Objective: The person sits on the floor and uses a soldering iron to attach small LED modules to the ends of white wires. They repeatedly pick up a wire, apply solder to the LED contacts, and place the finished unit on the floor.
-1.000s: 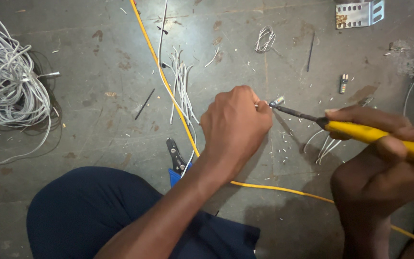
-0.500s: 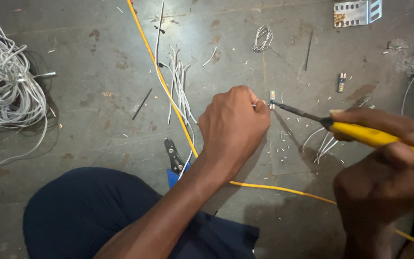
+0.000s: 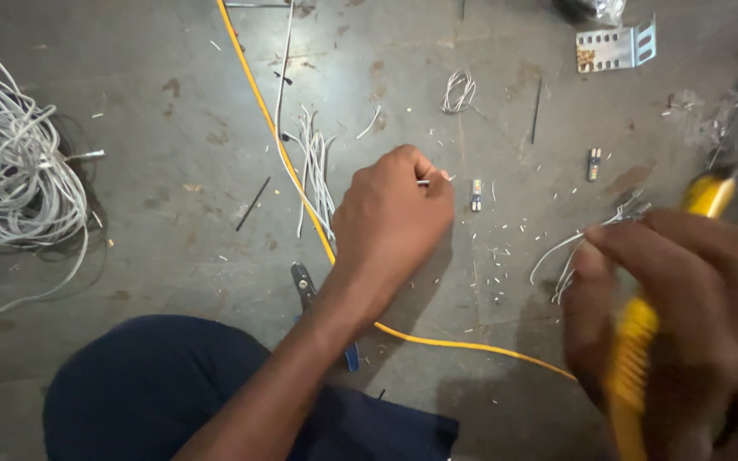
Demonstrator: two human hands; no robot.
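Grey, stained concrete floor [image 3: 130, 196] spreads under me, littered with wire clippings. My left hand [image 3: 390, 226] pinches a thin grey wire end [image 3: 423, 183] between thumb and fingertips, the grip closed tight on it. My right hand [image 3: 685, 329], blurred, is wrapped around a yellow-handled tool [image 3: 634, 358]. A yellow cable [image 3: 275, 137] runs under my left wrist. A coil of grey cable [image 3: 14, 171] lies far left, a small connector [image 3: 476, 194] just beside my left hand, and a metal bracket [image 3: 615, 49] at the top right.

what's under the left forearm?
Under the left forearm lies a tool with a blue handle and dark jaws, plus the yellow cable. The tool's middle is covered.
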